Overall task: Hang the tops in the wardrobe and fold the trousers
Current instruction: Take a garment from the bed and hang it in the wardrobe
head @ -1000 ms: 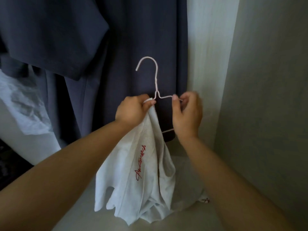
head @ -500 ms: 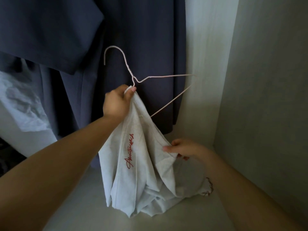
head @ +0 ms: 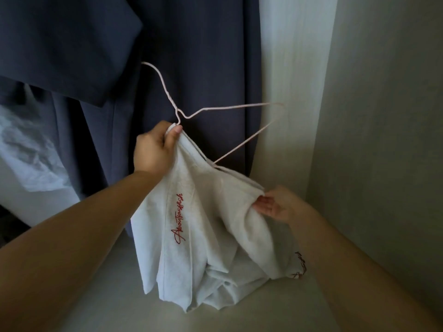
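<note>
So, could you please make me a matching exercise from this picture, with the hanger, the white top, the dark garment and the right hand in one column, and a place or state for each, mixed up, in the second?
Column one
1. wire hanger
2. white top
3. navy garment
4. right hand

Column two
a. hangs at the back, behind the rest
b. holds the cloth's edge, low on the right
c. gripped just below its hook by the left hand, hook free
d. carries red script lettering

Pairs: 1-c, 2-d, 3-a, 4-b
</note>
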Motion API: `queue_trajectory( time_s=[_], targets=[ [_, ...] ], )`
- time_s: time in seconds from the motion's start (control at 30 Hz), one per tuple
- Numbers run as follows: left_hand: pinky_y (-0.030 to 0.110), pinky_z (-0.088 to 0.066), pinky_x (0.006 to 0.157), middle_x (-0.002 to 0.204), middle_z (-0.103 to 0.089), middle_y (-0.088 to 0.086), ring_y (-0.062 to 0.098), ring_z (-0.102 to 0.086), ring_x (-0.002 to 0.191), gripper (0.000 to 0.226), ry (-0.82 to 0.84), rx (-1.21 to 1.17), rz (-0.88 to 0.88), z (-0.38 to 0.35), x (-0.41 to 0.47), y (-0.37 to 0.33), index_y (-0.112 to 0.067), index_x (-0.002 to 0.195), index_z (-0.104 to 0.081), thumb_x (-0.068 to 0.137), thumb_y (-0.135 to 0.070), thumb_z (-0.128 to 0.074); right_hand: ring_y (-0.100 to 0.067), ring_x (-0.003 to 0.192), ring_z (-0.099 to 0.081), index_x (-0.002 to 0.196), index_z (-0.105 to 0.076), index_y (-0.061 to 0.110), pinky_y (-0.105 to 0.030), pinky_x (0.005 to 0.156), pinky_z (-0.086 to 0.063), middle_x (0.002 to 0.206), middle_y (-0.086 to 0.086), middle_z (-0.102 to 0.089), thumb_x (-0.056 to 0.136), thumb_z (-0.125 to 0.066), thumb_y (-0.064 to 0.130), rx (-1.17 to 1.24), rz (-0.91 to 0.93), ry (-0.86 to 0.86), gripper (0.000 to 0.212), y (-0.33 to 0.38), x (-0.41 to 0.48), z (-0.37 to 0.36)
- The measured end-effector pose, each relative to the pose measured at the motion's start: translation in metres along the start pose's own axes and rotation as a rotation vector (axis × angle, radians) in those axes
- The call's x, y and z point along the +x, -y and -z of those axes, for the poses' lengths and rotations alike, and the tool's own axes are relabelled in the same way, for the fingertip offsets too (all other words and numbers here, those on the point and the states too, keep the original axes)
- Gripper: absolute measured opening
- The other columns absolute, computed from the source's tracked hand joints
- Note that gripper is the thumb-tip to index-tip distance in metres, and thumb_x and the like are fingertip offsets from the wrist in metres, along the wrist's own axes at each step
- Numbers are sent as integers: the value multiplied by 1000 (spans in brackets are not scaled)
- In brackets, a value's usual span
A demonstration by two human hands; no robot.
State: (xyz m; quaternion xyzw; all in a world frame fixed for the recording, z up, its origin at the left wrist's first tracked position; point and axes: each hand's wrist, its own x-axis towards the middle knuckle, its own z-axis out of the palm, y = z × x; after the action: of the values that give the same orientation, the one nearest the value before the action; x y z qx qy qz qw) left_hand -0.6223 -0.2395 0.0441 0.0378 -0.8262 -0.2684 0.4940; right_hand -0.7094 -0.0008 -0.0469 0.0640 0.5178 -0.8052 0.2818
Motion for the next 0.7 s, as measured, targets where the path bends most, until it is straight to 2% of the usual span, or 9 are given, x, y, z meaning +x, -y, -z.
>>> queue_trajectory(
  time_s=[0.1, 0.17, 0.27, 0.33, 0.4, 0.5, 0.57, 0.63, 0.7],
  targets=[
    [37, -44, 53, 54, -49, 3, 28, -52, 55, 45, 29, 122, -139, 5, -7, 7, -8, 80, -57, 92, -49, -41, -21, 76, -54, 78, -49, -1, -26, 49, -54, 75, -12, -57, 98, -31, 6, 476, -28, -67, 27, 11, 15, 6],
    [36, -45, 51, 57, -54, 10, 31, -56, 54, 52, 51, 179, -224, 7, -11, 13, -5, 82, -60, 89, -50, -37, -21, 88, -62, 90, -56, 1, -26, 67, -56, 82, -10, -67, 99, -29, 9, 499, 29, -45, 29, 19, 19, 9],
    [29, -41, 53, 61, -60, 12, 31, -59, 56, 52, 92, 223, -319, 8, -13, 19, -6, 87, -66, 89, -49, -37, -21, 66, -65, 86, -52, 4, -29, 71, -54, 70, -10, -66, 100, -22, 7, 303, 192, -55, 34, 26, 16, 8],
    [28, -42, 53, 64, -64, 12, 32, -62, 56, 52, 103, 293, -397, 8, -12, 23, -8, 89, -68, 91, -51, -37, -24, 70, -55, 75, -50, 6, -34, 79, -47, 76, -12, -56, 101, -25, 11, 172, 236, -196, 37, 31, 16, 7],
    [30, -45, 49, 64, -65, 11, 31, -62, 52, 59, 83, 337, -479, 8, -11, 25, -10, 87, -68, 95, -56, -31, -28, 85, -54, 73, -52, 8, -31, 72, -45, 85, -11, -55, 100, -29, 15, 51, 284, -322, 36, 36, 26, 9],
    [28, -44, 42, 62, -63, 9, 28, -60, 47, 59, 61, 346, -592, 9, -9, 25, -11, 83, -65, 99, -51, -25, -29, 108, -54, 106, -59, -1, -29, 75, -42, 110, -19, -59, 100, -31, 10, -226, 361, -475, 31, 43, 31, 9],
    [28, -43, 38, 62, -63, 8, 27, -60, 46, 50, 112, 368, -652, 9, -8, 25, -18, 86, -58, 100, -50, -23, -27, 111, -53, 124, -50, -4, -27, 80, -37, 126, -20, -54, 100, -33, 10, -291, 462, -576, 33, 46, 27, 8],
    [27, -41, 36, 61, -63, 6, 26, -58, 42, 46, 199, 402, -702, 6, -8, 25, -21, 87, -52, 100, -51, -21, -24, 100, -52, 120, -51, 0, -24, 77, -33, 117, -15, -56, 99, -36, 13, -348, 615, -618, 29, 52, 18, 1],
    [25, -39, 36, 59, -63, 5, 26, -57, 41, 57, 225, 433, -703, 0, -11, 27, -18, 84, -61, 100, -54, -19, -25, 96, -53, 108, -55, 4, -26, 75, -35, 107, -16, -57, 98, -38, 12, -495, 773, -624, 21, 61, 5, -13]
  ],
)
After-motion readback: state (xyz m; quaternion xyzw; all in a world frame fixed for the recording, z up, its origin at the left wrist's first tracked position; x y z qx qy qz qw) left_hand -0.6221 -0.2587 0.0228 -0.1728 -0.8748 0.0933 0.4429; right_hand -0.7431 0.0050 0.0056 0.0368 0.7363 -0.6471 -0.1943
